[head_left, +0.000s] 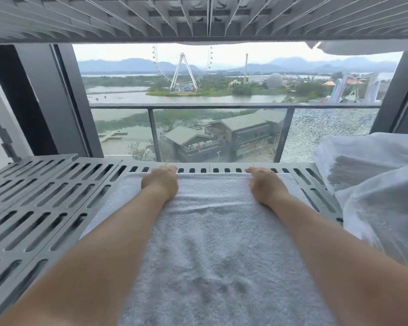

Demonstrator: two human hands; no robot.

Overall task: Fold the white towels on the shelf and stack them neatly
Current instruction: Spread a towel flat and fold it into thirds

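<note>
A white towel (212, 243) lies spread flat along the slotted grey shelf (45, 203), running from the near edge to the far edge. Both my arms reach forward over it. My left hand (160, 183) rests at the towel's far edge, left of centre, with fingers curled over the hem. My right hand (265, 184) sits at the same far edge, right of centre, its fingers also curled down onto the hem. The fingertips are hidden behind the knuckles.
A heap of white towels in thin plastic wrap (372, 189) fills the shelf's right side. Another slotted shelf (198, 17) hangs close overhead, with white cloth (363, 47) at its right. Behind the shelf is a window with a balcony railing (222, 105).
</note>
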